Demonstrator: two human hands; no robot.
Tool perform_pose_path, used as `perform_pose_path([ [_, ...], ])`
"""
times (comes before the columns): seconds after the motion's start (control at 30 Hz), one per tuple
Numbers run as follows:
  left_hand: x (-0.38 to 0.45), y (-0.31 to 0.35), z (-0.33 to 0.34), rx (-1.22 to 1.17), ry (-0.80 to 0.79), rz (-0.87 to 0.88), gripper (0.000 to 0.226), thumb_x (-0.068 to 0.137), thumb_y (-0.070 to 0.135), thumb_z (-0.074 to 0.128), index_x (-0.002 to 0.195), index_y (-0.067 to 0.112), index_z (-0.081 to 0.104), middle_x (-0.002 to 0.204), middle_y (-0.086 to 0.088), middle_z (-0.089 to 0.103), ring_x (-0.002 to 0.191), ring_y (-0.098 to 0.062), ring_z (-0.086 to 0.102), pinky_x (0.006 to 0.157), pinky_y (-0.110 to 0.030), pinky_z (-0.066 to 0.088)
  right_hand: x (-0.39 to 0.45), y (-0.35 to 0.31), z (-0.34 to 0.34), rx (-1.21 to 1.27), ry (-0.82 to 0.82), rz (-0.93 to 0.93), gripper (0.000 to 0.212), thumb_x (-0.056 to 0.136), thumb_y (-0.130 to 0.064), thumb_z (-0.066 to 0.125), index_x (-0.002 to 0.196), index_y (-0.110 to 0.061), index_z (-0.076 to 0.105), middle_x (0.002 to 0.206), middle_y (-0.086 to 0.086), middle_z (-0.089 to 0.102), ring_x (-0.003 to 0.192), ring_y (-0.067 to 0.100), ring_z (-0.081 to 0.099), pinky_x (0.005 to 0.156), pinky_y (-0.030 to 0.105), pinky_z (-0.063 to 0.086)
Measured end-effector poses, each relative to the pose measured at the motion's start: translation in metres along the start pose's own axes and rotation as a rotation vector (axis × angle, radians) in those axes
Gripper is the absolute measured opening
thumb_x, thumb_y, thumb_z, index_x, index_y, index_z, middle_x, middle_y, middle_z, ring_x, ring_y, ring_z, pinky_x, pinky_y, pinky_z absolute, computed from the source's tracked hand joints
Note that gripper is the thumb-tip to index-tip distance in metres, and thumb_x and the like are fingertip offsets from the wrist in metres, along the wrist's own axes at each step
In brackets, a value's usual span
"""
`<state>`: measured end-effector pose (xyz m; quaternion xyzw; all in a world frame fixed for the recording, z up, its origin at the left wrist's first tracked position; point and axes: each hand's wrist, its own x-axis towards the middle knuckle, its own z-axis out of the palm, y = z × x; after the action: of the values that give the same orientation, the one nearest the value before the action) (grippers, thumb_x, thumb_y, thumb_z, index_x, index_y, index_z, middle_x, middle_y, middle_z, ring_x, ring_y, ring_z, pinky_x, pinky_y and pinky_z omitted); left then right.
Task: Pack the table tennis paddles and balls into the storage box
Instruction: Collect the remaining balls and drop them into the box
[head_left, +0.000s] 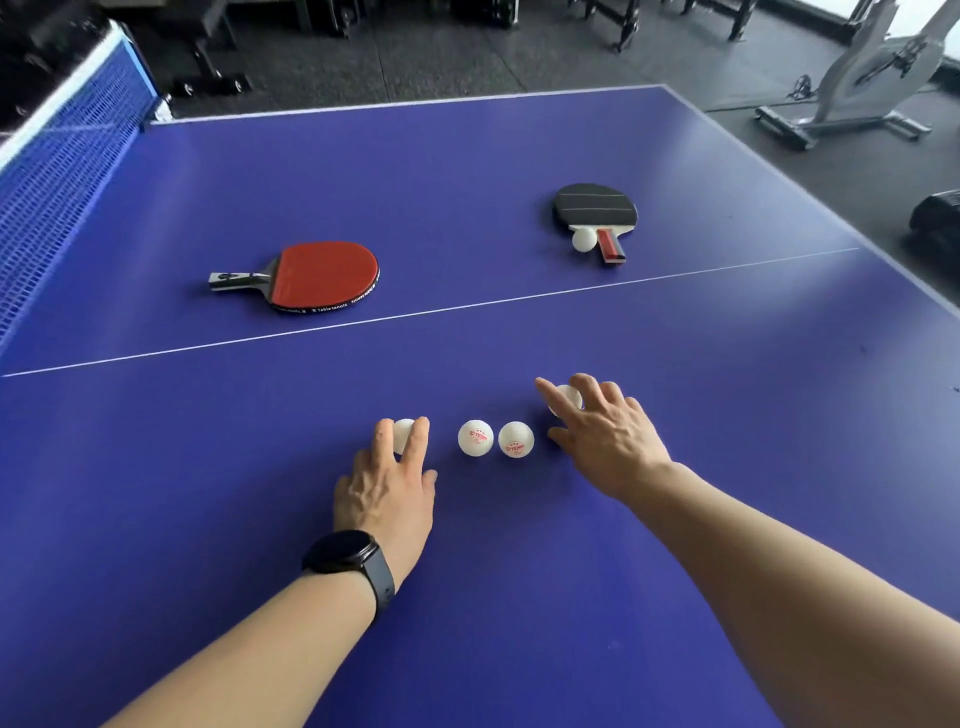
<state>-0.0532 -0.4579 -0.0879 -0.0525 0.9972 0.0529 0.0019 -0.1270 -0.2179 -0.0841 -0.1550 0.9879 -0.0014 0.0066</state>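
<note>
**Hands on two of the four near balls; paddles lie beyond the centre line**

Blue table-tennis table (519, 571) fills the view, with a white line running across it from left to right. Net (57, 171) stands at the left edge. Dark gym flooring and a white exercise machine (857, 78) lie behind the far edge.

Left hand (387, 493), black watch (348, 561) on the wrist, lies palm down on the near half. Its fingers are spread over a white ball (402, 431), which shows between two of them; fingertips touch it, but whether it is gripped or only covered cannot be told.

Right hand (602, 436) reaches forward, palm down, fingers fanned and loosely curved over another white ball (569, 397). Most of that ball is hidden under the fingers; a closed grasp cannot be confirmed.

Between the hands, two more white balls with red print rest on the table: left one (475, 437), right one (516, 439), just beside each other, neither touched by a hand.

Beyond the white line: red paddle (324, 275) lies flat at left, handle pointing towards the net. Black paddle (595, 208) lies flat at right, handle pointing towards the camera, with a fifth white ball (584, 239) resting against the handle's left side, at the blade's near edge.

Storage box is not seen in this view.
</note>
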Motion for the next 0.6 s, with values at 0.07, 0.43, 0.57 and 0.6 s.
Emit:
perform_pose_path([
  [0.07,0.003,-0.001,-0.004,-0.049,-0.004,-0.013,0.044,0.093,0.034,0.05,0.134,0.026,0.037,0.124,-0.007,0.042,0.087,-0.029,0.056,0.061,-0.036,0.042,-0.003,-0.002,0.002,0.038,0.014,-0.004,0.048,0.097,-0.037,0.042,0.142,-0.032,0.027,0.131,0.006,0.04,0.103,0.029,0.044,0.068,0.036,0.043],
  [0.43,-0.028,0.084,-0.041,-0.259,0.03,0.137,0.038,0.094,0.043,0.044,0.128,0.027,0.037,0.114,-0.001,0.051,0.084,-0.03,0.062,0.054,-0.032,0.04,-0.082,0.058,-0.047,0.263,0.151,0.233,0.033,0.097,-0.035,0.04,0.13,-0.029,0.037,0.111,0.003,0.046,0.074,0.029,0.052,0.055,0.032,0.043],
  [0.57,-0.058,0.175,-0.053,-0.351,-0.006,0.266,0.042,0.094,0.046,0.041,0.132,0.029,0.037,0.119,0.002,0.05,0.09,-0.029,0.061,0.061,-0.034,0.043,-0.142,0.113,-0.086,0.212,0.205,0.302,0.035,0.095,-0.033,0.05,0.128,-0.024,0.042,0.112,0.002,0.044,0.067,0.031,0.051,0.052,0.035,0.049],
  [0.6,-0.069,0.199,-0.055,-0.379,-0.015,0.304,0.041,0.094,0.047,0.041,0.132,0.03,0.036,0.119,0.003,0.049,0.091,-0.029,0.06,0.062,-0.033,0.042,-0.159,0.125,-0.096,0.181,0.244,0.26,0.032,0.091,-0.024,0.06,0.121,-0.02,0.048,0.112,0.001,0.042,0.066,0.033,0.054,0.047,0.037,0.051],
])
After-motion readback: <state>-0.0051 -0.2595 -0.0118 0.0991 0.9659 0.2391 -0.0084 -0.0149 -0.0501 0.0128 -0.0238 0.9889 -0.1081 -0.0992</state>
